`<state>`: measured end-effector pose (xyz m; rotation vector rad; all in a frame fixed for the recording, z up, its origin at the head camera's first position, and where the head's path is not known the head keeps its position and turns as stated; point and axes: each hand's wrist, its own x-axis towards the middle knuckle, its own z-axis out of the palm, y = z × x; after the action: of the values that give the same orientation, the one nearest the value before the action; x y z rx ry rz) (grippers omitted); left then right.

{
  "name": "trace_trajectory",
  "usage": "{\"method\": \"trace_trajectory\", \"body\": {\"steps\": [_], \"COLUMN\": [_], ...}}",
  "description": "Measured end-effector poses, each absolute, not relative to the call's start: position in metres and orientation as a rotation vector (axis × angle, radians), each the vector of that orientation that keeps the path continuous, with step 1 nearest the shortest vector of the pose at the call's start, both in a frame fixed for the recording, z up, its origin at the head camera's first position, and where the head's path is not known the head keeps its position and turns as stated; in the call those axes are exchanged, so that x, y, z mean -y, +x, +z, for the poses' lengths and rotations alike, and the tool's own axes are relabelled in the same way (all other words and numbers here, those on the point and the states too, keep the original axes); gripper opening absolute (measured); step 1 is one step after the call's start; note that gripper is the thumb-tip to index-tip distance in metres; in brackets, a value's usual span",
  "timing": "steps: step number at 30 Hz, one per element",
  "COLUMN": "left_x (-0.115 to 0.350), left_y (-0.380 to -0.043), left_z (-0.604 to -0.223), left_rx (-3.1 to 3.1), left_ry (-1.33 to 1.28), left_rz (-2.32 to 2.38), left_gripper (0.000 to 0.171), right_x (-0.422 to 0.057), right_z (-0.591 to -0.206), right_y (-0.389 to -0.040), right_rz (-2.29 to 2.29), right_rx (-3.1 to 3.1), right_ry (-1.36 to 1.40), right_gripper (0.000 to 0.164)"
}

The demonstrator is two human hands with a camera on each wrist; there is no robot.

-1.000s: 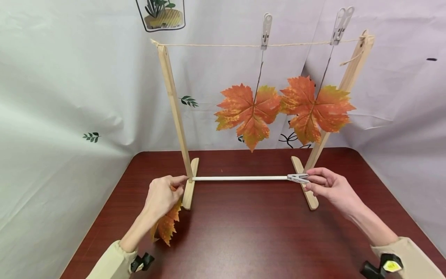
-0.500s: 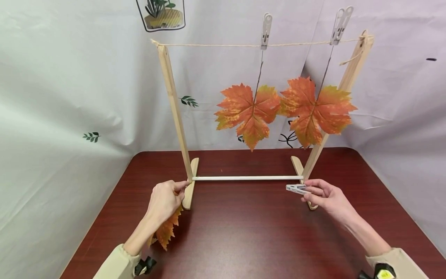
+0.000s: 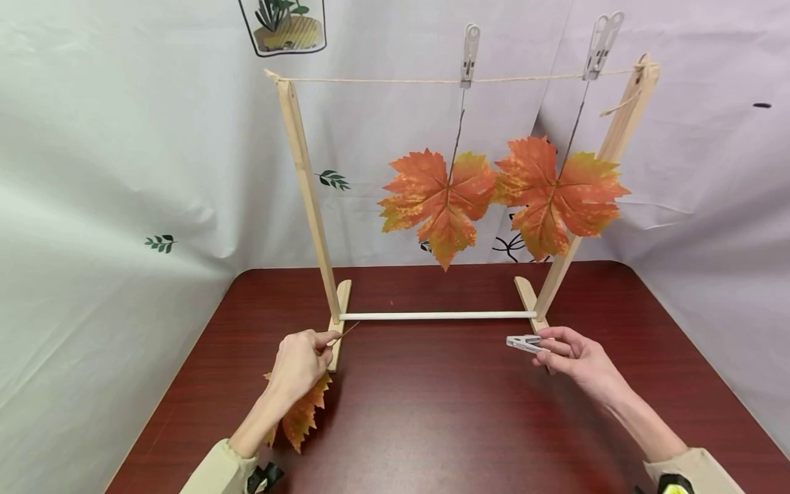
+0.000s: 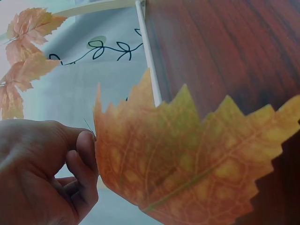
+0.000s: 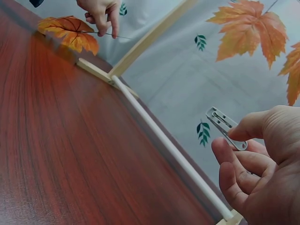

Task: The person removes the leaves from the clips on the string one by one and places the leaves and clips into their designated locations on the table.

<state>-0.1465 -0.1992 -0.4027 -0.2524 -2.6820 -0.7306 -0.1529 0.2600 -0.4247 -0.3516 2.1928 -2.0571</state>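
Note:
My left hand pinches the thin stem of an orange artificial maple leaf, which hangs below and partly behind the wrist. The stem's tip pokes out to the right past the fingers, in front of the stand's left foot. In the left wrist view the leaf fills much of the frame beside the fingers. My right hand holds a grey-white clothespin between thumb and fingers, its nose pointing left. The right wrist view shows the clothespin pinched near its handle end.
A wooden stand with a left post, a right post and a white crossbar rises from the dark red table. Two maple leaves hang from its string by clothespins. Pale cloth surrounds the table.
My right hand has come down and nearer with the clothespin, off the crossbar's right end. My left hand has shifted slightly right and nearer, and the leaf's stem now shows past its fingers.

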Motion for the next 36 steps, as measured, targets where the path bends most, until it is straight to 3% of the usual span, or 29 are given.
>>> {"method": "trace_trajectory", "body": {"steps": [17,36], "left_x": [0.193,0.189], "left_y": [-0.149,-0.151], "left_z": [-0.418,-0.434], "left_rx": [2.696,2.735], "left_ry": [-0.267,-0.273], "left_rz": [-0.688,-0.659], "left_gripper": [0.033,0.035], "right_x": [-0.263,-0.266], "right_z": [-0.446,-0.467], "right_y": [-0.150,-0.141], "right_rz": [-2.064,-1.950], "right_rx": [-2.198,-2.280], "right_ry": [-0.324,-0.122], "right_gripper": [0.029,0.041]}}
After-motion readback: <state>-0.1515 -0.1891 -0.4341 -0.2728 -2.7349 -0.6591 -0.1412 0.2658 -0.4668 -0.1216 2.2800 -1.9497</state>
